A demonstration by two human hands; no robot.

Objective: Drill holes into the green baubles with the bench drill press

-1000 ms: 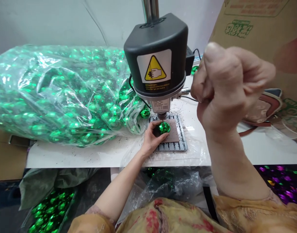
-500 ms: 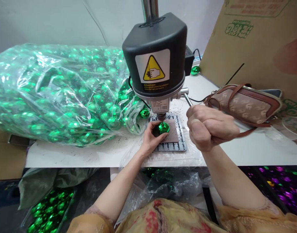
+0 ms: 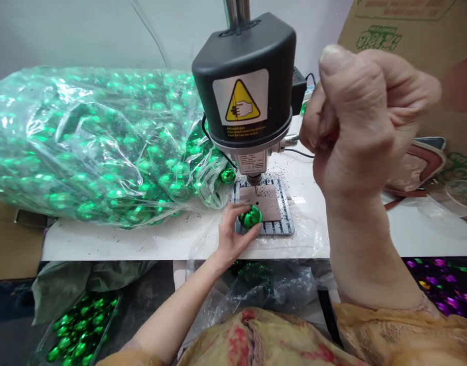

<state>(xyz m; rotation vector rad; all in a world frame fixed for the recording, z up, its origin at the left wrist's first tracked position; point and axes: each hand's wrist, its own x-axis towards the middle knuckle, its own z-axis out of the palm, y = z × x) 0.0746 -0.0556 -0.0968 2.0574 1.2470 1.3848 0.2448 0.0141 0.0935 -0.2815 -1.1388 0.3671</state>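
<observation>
My left hand [image 3: 233, 234] is shut on a shiny green faceted bauble [image 3: 250, 217], holding it at the front edge of a brown pad [image 3: 266, 202] away from the drill bit. The pad lies on a slotted metal base plate [image 3: 282, 213]. Above it stands a black-headed bench drill [image 3: 243, 66] with a yellow warning label, its chuck [image 3: 254, 179] raised over the pad. My right hand [image 3: 355, 122] is raised in a fist around the drill's metal feed lever [image 3: 292, 140], hiding most of the lever.
A large clear plastic bag of green baubles [image 3: 92, 147] fills the table's left side. A tray of green baubles [image 3: 81, 325] sits low at left, and purple baubles [image 3: 442, 284] lie low at right. A brown handbag [image 3: 418, 168] leans on cardboard [image 3: 393, 30]. Black specks dot the white table [image 3: 103, 246].
My left hand has drawn the bauble toward me, off the pad's centre. My right fist dropped with the lever, then rose again, covering the handbag.
</observation>
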